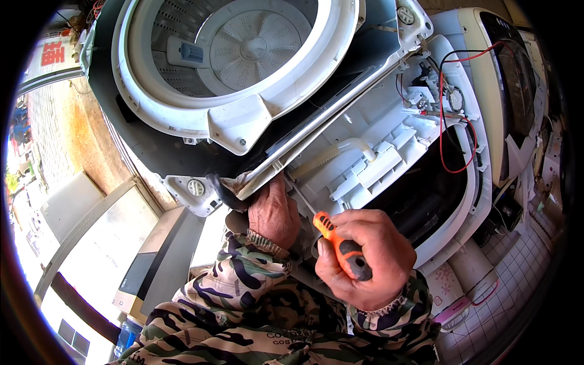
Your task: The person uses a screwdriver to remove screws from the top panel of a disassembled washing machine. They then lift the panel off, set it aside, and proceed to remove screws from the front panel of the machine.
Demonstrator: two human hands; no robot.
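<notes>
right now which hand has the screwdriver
The right hand, gripping the orange-and-black screwdriver; the left hand is at the washing machine edge, fingertips hidden.

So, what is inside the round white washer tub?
A round, ribbed white disc and a white plastic box on the tub wall. The white ring rim covers the nearest inner wall.

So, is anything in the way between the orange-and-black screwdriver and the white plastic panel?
Nothing visible is. The right hand holds the orange-and-black screwdriver directly, and its thin metal shaft runs uncovered toward the white plastic panel. The left hand lies beside the shaft, not across it.
</notes>
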